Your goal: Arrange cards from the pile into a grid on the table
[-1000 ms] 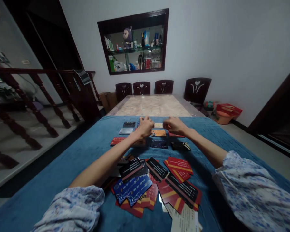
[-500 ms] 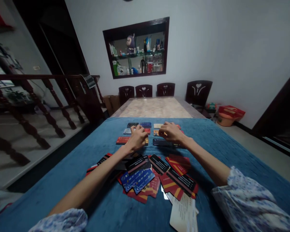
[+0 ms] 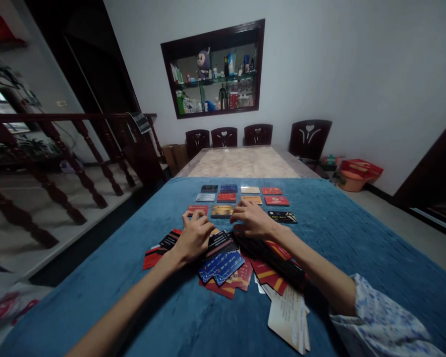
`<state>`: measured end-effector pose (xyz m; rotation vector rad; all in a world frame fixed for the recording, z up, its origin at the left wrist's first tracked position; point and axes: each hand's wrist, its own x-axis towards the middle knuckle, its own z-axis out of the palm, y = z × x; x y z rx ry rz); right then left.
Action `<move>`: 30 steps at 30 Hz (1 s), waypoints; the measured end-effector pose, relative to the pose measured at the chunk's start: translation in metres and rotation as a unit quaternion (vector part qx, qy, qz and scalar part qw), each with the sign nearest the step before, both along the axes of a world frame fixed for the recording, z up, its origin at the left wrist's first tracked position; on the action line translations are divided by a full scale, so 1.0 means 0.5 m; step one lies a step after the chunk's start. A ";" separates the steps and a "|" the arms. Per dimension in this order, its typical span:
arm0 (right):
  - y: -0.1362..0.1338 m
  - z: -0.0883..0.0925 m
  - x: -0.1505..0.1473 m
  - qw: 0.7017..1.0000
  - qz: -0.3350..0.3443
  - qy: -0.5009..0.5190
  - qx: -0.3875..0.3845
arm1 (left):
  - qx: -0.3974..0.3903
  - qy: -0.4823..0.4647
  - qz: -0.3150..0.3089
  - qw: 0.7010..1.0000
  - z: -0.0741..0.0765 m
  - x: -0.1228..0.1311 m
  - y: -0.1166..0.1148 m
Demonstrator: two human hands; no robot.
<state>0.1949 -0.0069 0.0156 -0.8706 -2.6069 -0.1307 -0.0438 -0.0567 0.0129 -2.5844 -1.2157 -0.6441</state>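
Note:
My left hand (image 3: 195,235), fingers bent and apart, hovers over the left part of a loose heap of cards, nearest the red-and-black cards (image 3: 158,257). Fingers loosely curled, my right hand (image 3: 254,220) is above the heap's upper edge and partly covers the front row; I make out no card in it. Two blue cards (image 3: 223,267) lie fanned in the heap, among black, red and orange ones. Beyond my hands, small card stacks stand in rows, including a gold one (image 3: 223,211), a red one (image 3: 277,201) and a black one (image 3: 283,217).
A blue cloth (image 3: 134,223) covers the near part of the table (image 3: 241,161). White cards (image 3: 288,317) stick out toward me at the heap's lower right. Dark chairs (image 3: 311,139) stand round the far end, and a wooden railing (image 3: 74,119) runs along the left.
Both hands have drawn back from the card rows toward the heap, the left also moving left. Several stacks they covered now show. The view has shifted slightly.

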 end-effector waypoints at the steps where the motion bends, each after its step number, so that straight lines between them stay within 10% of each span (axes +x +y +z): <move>1: -0.006 0.000 -0.003 1.000 0.007 -0.005 -0.008 | -0.001 -0.003 -0.001 1.000 -0.001 -0.007 -0.007; 30: -0.068 -0.020 -0.039 0.995 0.059 -0.052 -0.065 | -0.092 0.022 -0.018 0.995 -0.002 -0.039 -0.084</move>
